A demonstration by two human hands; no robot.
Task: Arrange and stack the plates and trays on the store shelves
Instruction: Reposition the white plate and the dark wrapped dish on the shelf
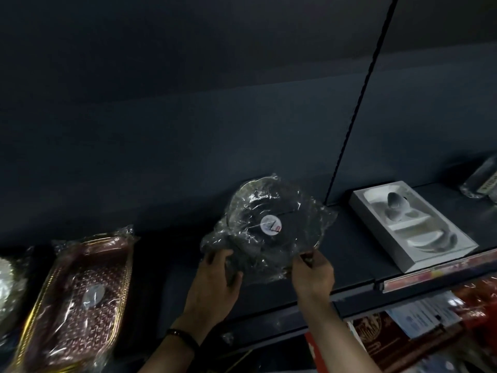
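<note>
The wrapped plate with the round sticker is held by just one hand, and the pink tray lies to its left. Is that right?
Not quite. In the head view, two hands hold the wrapped plate: the left hand and the right hand both hold its near edge. The pink tray does lie to its left.

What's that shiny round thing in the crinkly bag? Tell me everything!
A round plate, see-through like glass, wrapped in clear crinkled plastic with a round white sticker at its middle. It is tilted over the dark shelf. The left hand grips its near-left edge; the right hand pinches its near-right edge. Whether its far rim touches the shelf is unclear.
</note>
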